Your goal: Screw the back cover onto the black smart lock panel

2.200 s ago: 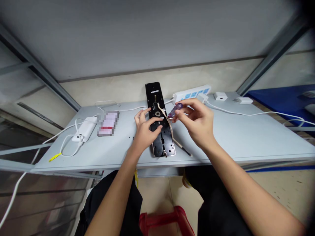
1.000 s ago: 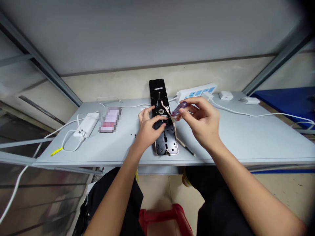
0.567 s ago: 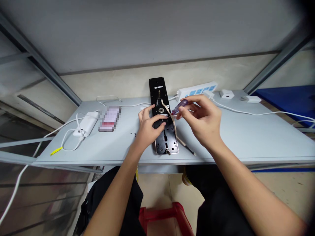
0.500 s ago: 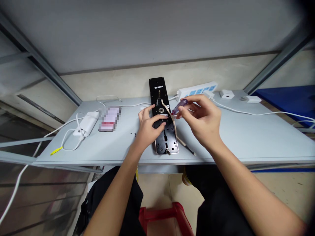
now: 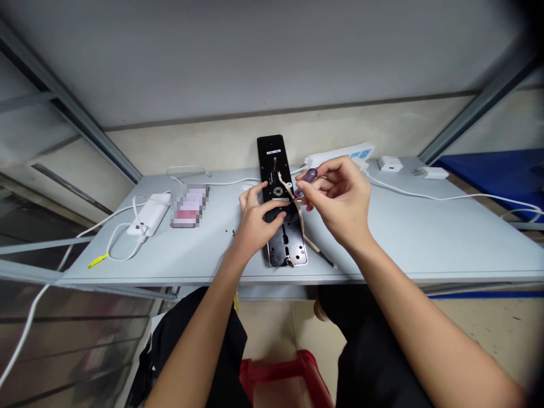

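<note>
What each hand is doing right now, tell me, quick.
Left hand: open, fingers spread on the long black rectangular panel, not gripping it.
Right hand: closed, holding the slim screwdriver with a translucent purple handle between thumb and fingers.

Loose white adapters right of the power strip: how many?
2: one adapter just right of the power strip, another adapter farther right. The right hand might hide more.

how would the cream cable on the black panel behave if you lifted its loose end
The cream cable would probably flex rather than stay straight, since it curves along the black panel. It is likely light, being so thin. Pulling far might tug the panel, as its upper end seems to run into it, though the joint is too small to tell.
</note>
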### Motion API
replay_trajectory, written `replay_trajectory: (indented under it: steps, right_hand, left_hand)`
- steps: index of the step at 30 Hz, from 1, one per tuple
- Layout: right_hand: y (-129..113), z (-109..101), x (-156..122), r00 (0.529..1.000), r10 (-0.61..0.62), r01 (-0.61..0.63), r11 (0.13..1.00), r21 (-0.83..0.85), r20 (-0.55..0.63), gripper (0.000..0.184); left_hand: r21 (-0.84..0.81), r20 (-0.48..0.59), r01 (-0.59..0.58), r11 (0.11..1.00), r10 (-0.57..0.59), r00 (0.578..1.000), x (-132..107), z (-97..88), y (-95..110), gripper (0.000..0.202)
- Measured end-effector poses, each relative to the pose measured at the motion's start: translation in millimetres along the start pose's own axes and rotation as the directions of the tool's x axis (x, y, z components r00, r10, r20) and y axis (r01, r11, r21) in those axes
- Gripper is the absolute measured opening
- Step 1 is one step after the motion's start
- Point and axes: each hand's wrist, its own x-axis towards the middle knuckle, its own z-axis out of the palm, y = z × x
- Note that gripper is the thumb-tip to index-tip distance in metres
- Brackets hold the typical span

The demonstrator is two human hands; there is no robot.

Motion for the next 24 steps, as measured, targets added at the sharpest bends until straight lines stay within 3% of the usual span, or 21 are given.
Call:
replay_trajectory:
  steps: [8,17,24]
  right_hand:
    - [-3.5,-2.4,-3.5,0.996,-0.069,0.074,0.993,-0.091,0.054,0.027]
    - [-4.2,3.3,-1.1,0.997,-0.062,0.059,0.996,-0.065,-0.049,0.045]
    - [-7.5,-0.6,-4.8,0.996,-0.078,0.080,0.994,-0.068,0.033,0.031]
  left_hand:
    - [0.002,-0.009,0.005,1.000,-0.005,1.000,-1.2,0.4,0.0,0.027]
    - [-0.002,-0.007,0.004,1.000,-0.004,1.000,-0.9,1.2,0.1,0.027]
    - [0.007,0.000,0.016,1.000,-0.016,1.000,-1.4,1.3,2.2,0.025]
